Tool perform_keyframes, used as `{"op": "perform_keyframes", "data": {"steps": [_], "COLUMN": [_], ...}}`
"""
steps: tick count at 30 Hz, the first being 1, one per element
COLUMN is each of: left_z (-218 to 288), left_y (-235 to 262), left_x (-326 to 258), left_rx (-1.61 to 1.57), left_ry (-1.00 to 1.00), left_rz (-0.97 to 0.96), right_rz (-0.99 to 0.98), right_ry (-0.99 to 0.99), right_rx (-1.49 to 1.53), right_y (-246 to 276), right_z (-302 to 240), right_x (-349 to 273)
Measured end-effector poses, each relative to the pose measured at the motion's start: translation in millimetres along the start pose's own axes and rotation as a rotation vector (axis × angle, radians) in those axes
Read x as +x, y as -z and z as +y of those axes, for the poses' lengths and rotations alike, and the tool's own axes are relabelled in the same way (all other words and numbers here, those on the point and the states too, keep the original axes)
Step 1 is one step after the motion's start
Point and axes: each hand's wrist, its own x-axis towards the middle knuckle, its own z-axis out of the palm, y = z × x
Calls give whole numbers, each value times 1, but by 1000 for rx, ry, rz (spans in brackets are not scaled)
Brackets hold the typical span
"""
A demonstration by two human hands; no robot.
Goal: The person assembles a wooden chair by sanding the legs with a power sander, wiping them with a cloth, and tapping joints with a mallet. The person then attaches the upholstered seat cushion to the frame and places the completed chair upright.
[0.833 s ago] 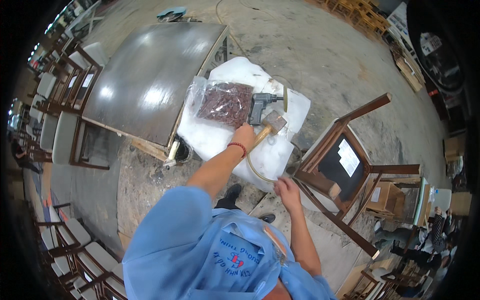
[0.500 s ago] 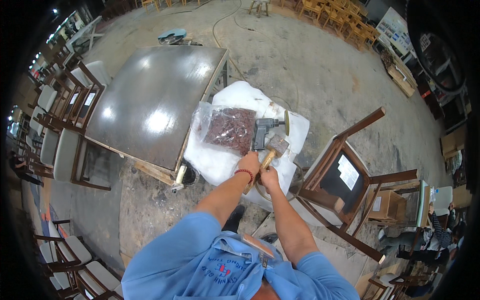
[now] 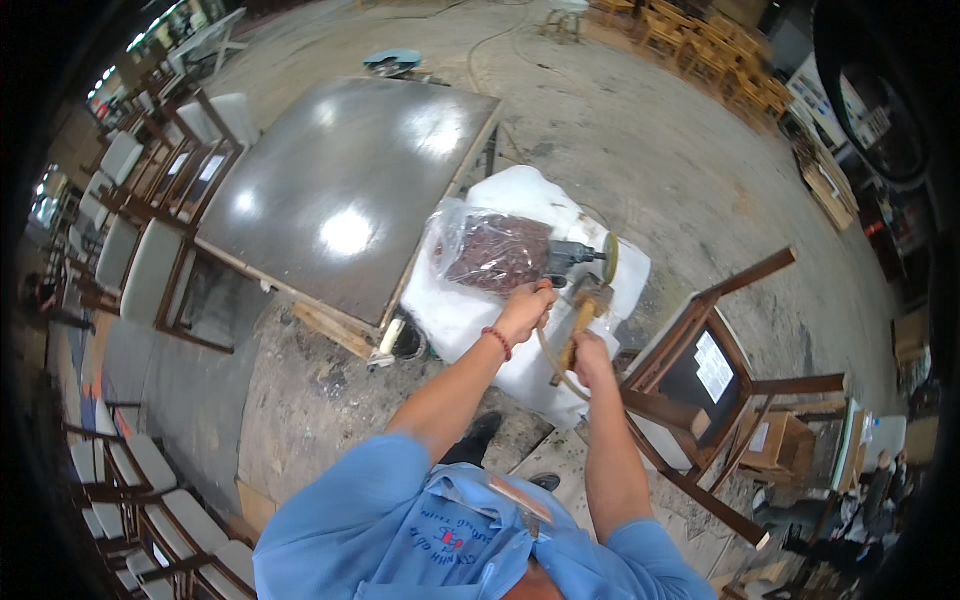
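Observation:
My left hand (image 3: pixel 527 311), with a beaded bracelet at the wrist, is closed around the lower grip of a grey pistol-shaped air drill (image 3: pixel 572 254). A round yellowish disc (image 3: pixel 611 260) is fitted at the drill's front, seen edge-on. From below this hand a thin hose (image 3: pixel 550 352) curves toward my right forearm. My right hand (image 3: pixel 592 360) has its fingers closed on the wooden handle of a mallet (image 3: pixel 593 293), whose blocky head points away from me beneath the disc. Beside the drill, a clear plastic bag (image 3: pixel 495 252) of dark reddish pieces lies on a white padded sheet (image 3: pixel 520 187).
A large dark glossy tabletop (image 3: pixel 330 190) stands at the left. An overturned chair (image 3: pixel 735 375) lies close by my right arm, its legs sticking out. More chairs (image 3: pixel 150 275) line the left side, and a cardboard box (image 3: pixel 780 440) sits beyond the overturned chair.
My view has shifted, moving the scene rightward. The drill has turned in my left hand and its grip looks foreshortened. The mallet's handle has swung more upright in my right hand, which is farther from my left.

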Motion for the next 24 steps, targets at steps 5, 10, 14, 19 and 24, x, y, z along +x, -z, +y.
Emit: {"op": "perform_keyframes", "data": {"steps": [5,10,14,19,24], "left_z": [10,-2,-6,-1,-47], "left_y": [-18,-31,-78,-127,-187], "left_x": [-42,-92,-154,-179,-205], "left_rx": [124,348,327,583,609], "left_ry": [-261,-570,-582,-969,-1232], "left_rz": [-8,49,-189,-367,-868], "right_rz": [34,147,98,188,703], "right_ry": [-45,357,404,689,969], "right_rx": [-363,2,394,242,118], "right_y": [-2,-16,-9,47,84], "right_z": [22,-74,-172,-223,-189], "right_x": [-1,-45,-100,-217,-348]}}
